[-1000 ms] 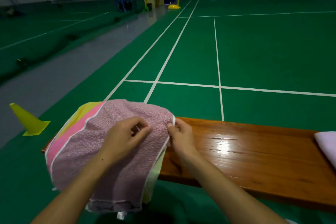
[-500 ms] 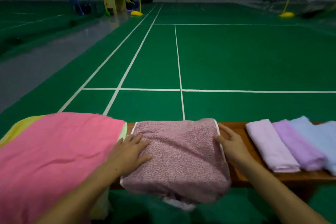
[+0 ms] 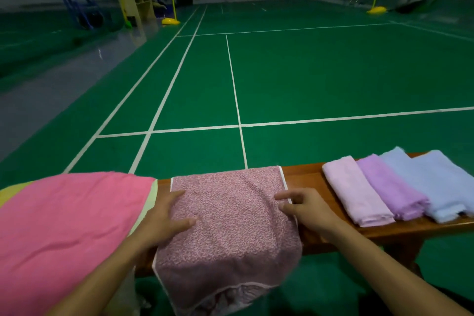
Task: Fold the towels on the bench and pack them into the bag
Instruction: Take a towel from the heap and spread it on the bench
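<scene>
While the bag stays out of view, progress: three folded towels point(image 3: 359, 191) lie side by side at the counter's point(image 3: 307, 174) right end; none looks packed.
Towel in hand: mauve speckled towel point(image 3: 225, 218) draped across the counter, front edge overhanging.
Left hand point(image 3: 164, 218): flat, fingers spread on its left part.
Right hand point(image 3: 305, 206): fingers relaxed at its white right hem.
Left to do: pink towel point(image 3: 64, 226), packing.
Change: right fingers have shifted onto the hem.

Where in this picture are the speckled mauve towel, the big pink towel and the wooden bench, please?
speckled mauve towel point(image 3: 230, 213): head view, middle of its top face.
big pink towel point(image 3: 66, 226): head view, centre of the pink area.
wooden bench point(image 3: 305, 177): head view, bare top right of the mauve towel.
</scene>
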`<state>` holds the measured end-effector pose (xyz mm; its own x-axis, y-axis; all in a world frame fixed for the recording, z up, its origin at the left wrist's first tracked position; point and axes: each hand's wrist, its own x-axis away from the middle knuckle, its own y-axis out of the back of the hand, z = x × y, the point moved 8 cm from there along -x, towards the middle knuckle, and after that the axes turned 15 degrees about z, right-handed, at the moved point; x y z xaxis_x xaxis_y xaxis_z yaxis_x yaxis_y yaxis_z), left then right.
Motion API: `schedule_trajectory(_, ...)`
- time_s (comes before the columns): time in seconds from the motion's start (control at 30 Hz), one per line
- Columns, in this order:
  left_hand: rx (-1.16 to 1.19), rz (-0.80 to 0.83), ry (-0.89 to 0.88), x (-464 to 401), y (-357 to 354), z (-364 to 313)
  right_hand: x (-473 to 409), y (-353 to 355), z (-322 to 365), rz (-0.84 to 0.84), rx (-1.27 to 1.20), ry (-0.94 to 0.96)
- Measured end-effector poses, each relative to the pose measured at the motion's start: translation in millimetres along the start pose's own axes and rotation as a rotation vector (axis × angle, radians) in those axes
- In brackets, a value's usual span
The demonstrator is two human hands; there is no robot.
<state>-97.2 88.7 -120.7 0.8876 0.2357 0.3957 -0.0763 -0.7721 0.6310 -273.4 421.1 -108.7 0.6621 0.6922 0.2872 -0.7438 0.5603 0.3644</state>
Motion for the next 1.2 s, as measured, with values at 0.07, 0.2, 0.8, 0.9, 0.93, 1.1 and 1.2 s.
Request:
schedule_trajectory(0.07,0.151,0.100,-0.029,1.3,4.2,7.2,-1.6,-0.3,0.1,-0.004,-0.020,0.003)
schedule_trajectory(0.2,0.293,0.164,-0.087,10.2,21.0,2.5,4.0,4.3,12.3,-0.032,-0.114,0.057)
schedule_trajectory(0.8,0.169,-0.487,-0.474,67.7,150.7,-99.5,23.8,67.3,143.8,-0.241,-0.058,0.477)
schedule_trajectory(0.9,0.119,-0.636,-0.529,81.5,168.9,-110.6,27.5,74.4,162.3,-0.352,0.103,0.494)
schedule_trajectory(0.93,0.121,-0.666,-0.541,85.2,173.6,-113.3,28.7,77.9,165.9,-0.402,0.151,0.488)
schedule_trajectory(1.1,0.069,-0.809,-0.586,98.7,189.4,-128.3,49.1,87.1,192.7,-0.665,0.354,0.530)
schedule_trajectory(1.2,0.072,-0.882,-0.572,104.7,199.5,-134.1,65.0,93.7,210.3,-0.786,0.410,0.579)
